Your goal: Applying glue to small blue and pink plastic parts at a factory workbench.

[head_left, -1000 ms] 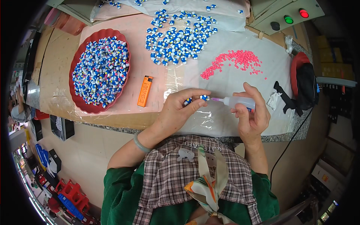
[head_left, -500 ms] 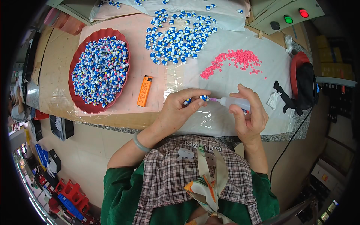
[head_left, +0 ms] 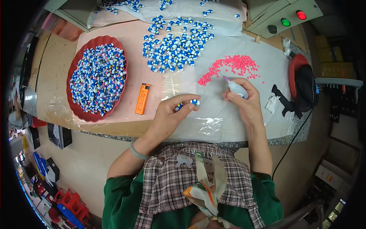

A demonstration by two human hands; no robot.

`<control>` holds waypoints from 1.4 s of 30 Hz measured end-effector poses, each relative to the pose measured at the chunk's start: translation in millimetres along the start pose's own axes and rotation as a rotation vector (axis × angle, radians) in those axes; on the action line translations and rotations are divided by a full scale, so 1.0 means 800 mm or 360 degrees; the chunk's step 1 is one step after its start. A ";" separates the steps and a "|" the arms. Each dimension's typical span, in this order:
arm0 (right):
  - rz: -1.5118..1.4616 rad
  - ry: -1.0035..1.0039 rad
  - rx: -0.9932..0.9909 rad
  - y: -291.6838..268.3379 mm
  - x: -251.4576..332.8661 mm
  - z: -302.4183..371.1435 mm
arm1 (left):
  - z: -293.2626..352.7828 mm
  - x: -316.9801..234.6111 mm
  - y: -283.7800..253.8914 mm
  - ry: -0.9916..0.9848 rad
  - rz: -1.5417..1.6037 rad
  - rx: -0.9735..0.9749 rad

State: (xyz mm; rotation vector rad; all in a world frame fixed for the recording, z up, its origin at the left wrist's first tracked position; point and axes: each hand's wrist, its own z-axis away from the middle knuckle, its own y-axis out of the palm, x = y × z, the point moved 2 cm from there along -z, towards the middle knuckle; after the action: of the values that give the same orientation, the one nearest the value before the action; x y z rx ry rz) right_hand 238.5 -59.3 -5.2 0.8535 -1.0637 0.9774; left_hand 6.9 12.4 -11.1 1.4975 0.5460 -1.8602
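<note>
And there was the right hand, wrapped around the bottle, thumb on the near side and fingers curled over the far side, a firm grasp! The bottle lay aslant, its long axis running from the palm up and leftward, so the thin nozzle led the way, pointing at the near edge of the pink bits. Those spread beyond the hand, ahead of it and trailing off to the left. Was the tip touching one? Too fine to tell from here, but it was right beside them.

Over on the other side, the left hand had a pinch going: one bead, blue and white, caught at the tips of thumb and forefinger, with a second bead tucked back in the curl of that hand. The pinched bead sat left of the bottle and closer to the body, well apart from the nozzle. So of the two, the right hand was clearly nearer the pink bits; the left kept to the near side, the lighter lying off to its left.
</note>
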 end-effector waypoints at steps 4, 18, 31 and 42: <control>0.0402 -0.0173 -0.0179 0.009 0.007 -0.022 | -0.001 0.004 0.000 0.0022 0.0017 0.0010; 0.1570 -0.0576 0.0046 0.012 0.027 -0.044 | -0.002 0.006 0.001 0.0049 -0.0029 0.0010; 0.1667 -0.0681 0.0196 0.011 0.023 -0.035 | -0.003 0.009 0.003 0.0051 -0.0013 -0.0004; 0.0760 -0.0156 0.0284 0.016 0.018 -0.019 | -0.002 0.004 0.004 0.0019 0.0008 -0.0024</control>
State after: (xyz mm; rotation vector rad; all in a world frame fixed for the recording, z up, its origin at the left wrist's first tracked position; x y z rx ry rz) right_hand 233.4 -38.1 5.6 0.8130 -1.3118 1.4589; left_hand 10.1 10.2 -14.0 1.4994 0.5600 -1.8405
